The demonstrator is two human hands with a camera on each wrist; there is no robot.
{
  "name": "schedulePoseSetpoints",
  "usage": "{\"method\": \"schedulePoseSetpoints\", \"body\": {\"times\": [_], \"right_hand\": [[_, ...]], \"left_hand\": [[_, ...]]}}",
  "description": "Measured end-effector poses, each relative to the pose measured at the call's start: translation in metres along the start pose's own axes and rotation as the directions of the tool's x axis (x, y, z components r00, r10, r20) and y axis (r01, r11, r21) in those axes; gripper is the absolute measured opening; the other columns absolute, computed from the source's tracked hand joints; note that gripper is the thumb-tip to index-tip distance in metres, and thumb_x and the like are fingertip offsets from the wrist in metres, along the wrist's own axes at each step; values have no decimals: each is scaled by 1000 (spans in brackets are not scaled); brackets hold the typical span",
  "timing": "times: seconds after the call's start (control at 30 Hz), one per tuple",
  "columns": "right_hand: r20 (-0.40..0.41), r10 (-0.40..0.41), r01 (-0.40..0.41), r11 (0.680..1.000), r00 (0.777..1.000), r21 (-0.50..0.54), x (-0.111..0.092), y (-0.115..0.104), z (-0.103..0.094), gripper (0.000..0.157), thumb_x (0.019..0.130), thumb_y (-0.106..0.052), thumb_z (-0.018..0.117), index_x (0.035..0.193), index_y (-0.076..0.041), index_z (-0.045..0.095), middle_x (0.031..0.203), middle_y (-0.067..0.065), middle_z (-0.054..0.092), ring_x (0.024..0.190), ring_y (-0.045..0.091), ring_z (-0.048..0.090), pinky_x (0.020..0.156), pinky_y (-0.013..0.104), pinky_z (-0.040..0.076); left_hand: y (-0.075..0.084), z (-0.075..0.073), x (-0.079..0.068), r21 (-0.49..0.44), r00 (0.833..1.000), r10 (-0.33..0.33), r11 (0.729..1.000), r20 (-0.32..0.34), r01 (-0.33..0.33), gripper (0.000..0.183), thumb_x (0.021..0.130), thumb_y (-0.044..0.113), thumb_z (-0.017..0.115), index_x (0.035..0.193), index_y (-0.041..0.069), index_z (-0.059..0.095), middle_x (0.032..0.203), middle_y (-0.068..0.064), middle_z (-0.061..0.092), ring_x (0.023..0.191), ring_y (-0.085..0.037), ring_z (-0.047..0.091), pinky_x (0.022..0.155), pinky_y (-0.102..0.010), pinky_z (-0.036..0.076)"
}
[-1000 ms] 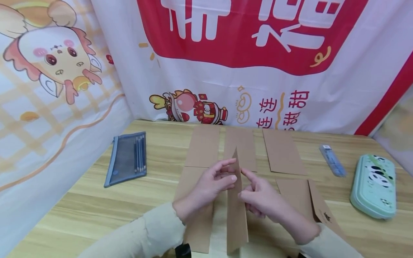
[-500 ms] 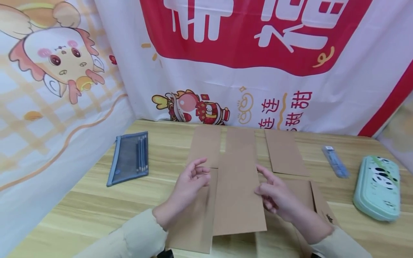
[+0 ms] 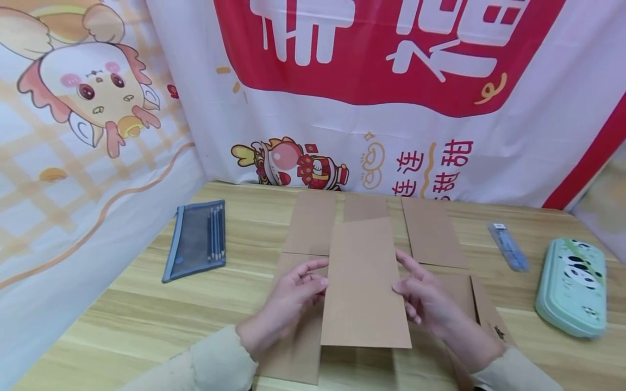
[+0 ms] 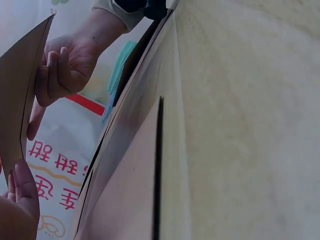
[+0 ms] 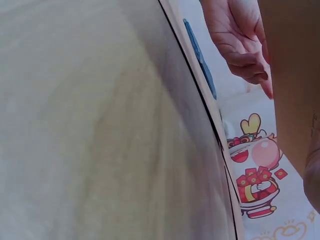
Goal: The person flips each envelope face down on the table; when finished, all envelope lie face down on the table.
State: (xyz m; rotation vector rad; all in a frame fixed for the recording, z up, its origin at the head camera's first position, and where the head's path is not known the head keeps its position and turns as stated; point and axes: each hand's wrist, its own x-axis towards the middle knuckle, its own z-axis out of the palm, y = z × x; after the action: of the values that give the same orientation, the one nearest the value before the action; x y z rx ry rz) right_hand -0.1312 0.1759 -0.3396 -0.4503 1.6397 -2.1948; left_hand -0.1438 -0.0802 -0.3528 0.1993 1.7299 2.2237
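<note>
A rectangular brown cardboard sheet (image 3: 364, 282) is held up, tilted, above the table in the head view. My left hand (image 3: 288, 298) holds its left edge, thumb and forefinger at the border. On the opposite edge, my right hand (image 3: 430, 298) grips it with the forefinger stretched along the side. The left wrist view shows the right hand (image 4: 70, 70) with its fingers curled at the edge of the sheet (image 4: 15, 95). In the right wrist view, the left hand's fingertips (image 5: 267, 87) meet the sheet (image 5: 290, 75), which partly hides them.
Several more brown cardboard pieces lie flat, among them one at the back right (image 3: 432, 231) and one under my left hand (image 3: 298, 353). A folded piece (image 3: 489, 315) lies by my right arm. A mesh pencil pouch (image 3: 193, 239), blue slim pack (image 3: 508, 247) and panda case (image 3: 572, 288) flank them.
The sheet stood edge-on between both hands, then was turned broad face up in the right hand while the left hand let go. Now the left hand is back at its left edge.
</note>
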Motion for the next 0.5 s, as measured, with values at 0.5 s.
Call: {"method": "schedulePoseSetpoints", "body": {"times": [0.5], "right_hand": [[-79,201,-216,923,976,-319,-10,-4,-6,88,87,-7,57,147,-3,-7,60,-6,52,47,4,49,42,16,45]], "left_hand": [[2,-1,-2,290,986,-66,957,154,19,77,75,-8,64,142,-4,27,92,-6,56,73,-7,53,70,-17,50]]}}
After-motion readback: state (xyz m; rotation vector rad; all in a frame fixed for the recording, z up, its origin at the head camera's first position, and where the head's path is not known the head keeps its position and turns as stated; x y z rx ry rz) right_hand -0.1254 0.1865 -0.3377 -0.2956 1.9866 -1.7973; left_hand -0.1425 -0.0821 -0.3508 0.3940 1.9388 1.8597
